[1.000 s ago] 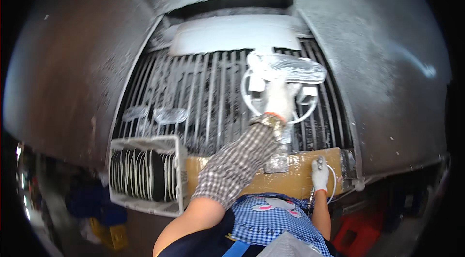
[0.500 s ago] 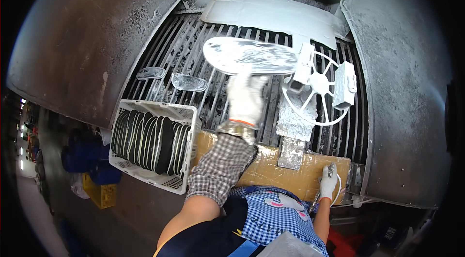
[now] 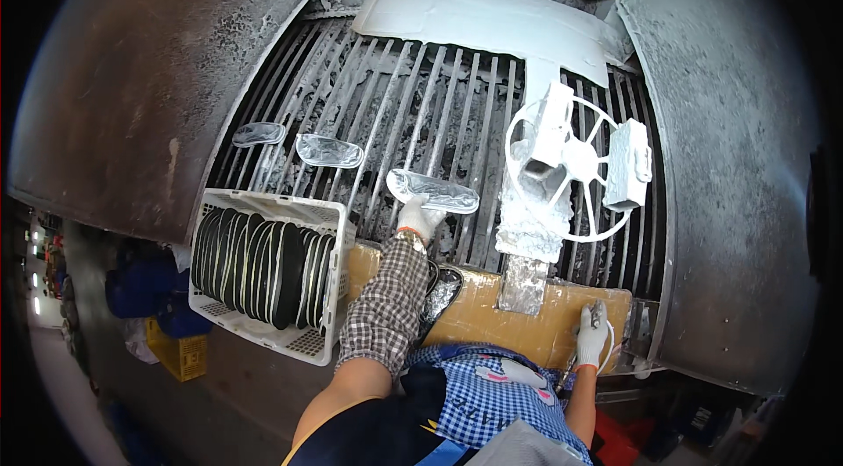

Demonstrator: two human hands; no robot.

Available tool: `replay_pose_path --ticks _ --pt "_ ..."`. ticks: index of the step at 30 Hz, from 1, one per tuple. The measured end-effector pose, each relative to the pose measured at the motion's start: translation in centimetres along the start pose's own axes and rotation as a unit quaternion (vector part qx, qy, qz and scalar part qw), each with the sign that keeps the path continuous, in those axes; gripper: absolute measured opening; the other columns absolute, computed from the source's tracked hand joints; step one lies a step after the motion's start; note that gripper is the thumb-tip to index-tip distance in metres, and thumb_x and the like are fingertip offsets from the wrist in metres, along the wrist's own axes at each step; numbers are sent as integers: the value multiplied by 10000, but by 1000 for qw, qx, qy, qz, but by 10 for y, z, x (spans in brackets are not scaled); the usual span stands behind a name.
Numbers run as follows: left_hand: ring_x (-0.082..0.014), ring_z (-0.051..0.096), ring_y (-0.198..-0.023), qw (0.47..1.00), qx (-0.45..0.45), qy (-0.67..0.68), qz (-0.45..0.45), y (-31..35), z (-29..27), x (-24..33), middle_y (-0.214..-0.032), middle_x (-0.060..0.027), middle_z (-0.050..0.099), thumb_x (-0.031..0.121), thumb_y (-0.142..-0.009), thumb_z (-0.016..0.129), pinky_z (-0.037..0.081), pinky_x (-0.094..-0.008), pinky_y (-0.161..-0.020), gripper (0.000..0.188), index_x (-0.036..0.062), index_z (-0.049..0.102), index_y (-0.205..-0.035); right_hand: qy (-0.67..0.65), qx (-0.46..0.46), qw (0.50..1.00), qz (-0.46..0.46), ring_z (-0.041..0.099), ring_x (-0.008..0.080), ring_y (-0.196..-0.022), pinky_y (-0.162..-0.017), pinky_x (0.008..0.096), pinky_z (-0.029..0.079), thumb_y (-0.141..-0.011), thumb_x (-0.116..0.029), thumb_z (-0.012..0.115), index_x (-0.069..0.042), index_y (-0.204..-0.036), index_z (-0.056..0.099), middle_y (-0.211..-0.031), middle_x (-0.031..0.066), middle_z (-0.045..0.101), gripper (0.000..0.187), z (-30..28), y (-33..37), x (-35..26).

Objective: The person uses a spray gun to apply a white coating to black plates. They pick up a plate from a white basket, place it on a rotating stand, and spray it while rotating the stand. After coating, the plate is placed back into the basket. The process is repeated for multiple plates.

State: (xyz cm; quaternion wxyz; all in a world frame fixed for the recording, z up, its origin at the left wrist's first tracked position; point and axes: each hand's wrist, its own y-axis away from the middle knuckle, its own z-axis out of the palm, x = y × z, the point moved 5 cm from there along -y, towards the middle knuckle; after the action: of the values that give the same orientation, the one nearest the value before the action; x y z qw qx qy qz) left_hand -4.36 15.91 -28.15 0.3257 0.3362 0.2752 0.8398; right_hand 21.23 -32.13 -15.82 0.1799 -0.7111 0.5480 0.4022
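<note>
Left hand (image 3: 418, 218) gripping coated sole (image 3: 434, 191) over bare grate bars (image 3: 457, 115), right hand (image 3: 593, 339) clutching spray tool (image 3: 597, 317) at board edge (image 3: 492, 308)

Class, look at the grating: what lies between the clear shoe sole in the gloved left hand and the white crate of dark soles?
In the head view, only bare paint-crusted grating bars lie between the clear sole held by the left hand and the white crate.

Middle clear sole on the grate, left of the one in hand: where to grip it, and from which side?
Judging by its pose, take the middle clear sole across its narrow width near the right end, coming from the near side. It lies flat across the grate bars, long axis left to right, so a pinch over both long edges looks best. The left hand already holds a similar sole from below.
</note>
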Motion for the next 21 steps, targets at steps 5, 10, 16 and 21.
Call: replay_pose_path --ticks 5,10,16,21 --pt "-397 636 -1292 999 -30 22 11 -5 36 16 -1420 -255 632 146 -1045 521 555 -556 -1058 490 3 471 -1511 -21 -13 999 48 634 260 -1317 -1126 333 456 -1069 -215 639 56 -1543 502 -1466 205 647 563 -1 8 -10" --pt "-320 637 -920 998 10 -54 -10 -52 34 56 -1251 -218 569 415 -1053 652 531 -445 -714 804 -16 281 -1621 -19 -5 1000 23 647 234 -1276 -1104 324 471 -1073 -180 641 44 -1542 509 -1435 185 662 536 2 6 -2" --pt "-127 530 -651 941 -80 -320 71 16 58 73 -818 -8 594 305 -1025 699 433 -271 -562 320 64 652 -1230 -23 -15 999 18 646 241 -1290 -1114 333 468 -1079 -153 628 44 -1547 502 -1444 189 659 524 6 1 9" --pt "-230 695 -1160 661 -145 -730 98 113 84 75 -1284 -131 731 293 -948 800 530 -332 -1039 560 8 646 -1406 17 -10 1000 12 643 252 -1307 -1126 342 464 -1073 -164 637 37 -1550 503 -1445 195 659 535 4 3 11"
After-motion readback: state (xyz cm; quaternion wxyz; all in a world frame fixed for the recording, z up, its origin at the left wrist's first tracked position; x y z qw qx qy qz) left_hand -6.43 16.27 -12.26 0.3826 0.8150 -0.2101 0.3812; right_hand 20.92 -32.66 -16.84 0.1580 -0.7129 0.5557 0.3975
